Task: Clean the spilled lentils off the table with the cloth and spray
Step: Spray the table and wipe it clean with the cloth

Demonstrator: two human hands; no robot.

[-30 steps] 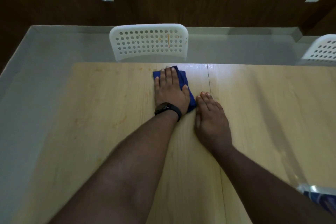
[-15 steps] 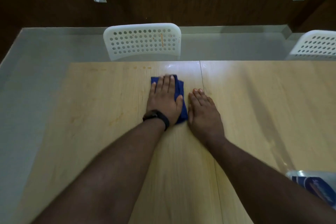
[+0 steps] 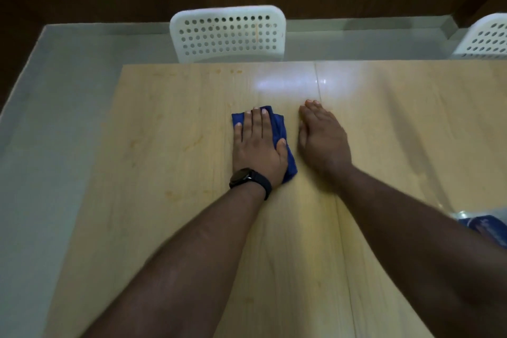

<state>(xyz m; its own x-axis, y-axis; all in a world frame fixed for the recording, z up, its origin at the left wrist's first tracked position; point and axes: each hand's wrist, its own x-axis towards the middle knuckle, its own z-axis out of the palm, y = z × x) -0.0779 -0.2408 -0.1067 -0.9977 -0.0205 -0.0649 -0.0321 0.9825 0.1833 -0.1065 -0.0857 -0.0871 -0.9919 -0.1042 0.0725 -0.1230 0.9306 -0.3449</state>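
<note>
I see my left hand (image 3: 258,145) pressed flat, fingers straight, on the folded blue cloth (image 3: 279,129) at mid-worktop (image 3: 164,173); it grips nothing. My right hand (image 3: 321,140) lies open beside the cloth, holding nothing. The spray bottle (image 3: 485,223) sits at the right edge. Faint orange stains mark the wood.

Blue cloth (image 3: 279,129), pale wood table (image 3: 164,145) (orange-stained), white perforated chair (image 3: 227,33)
</note>
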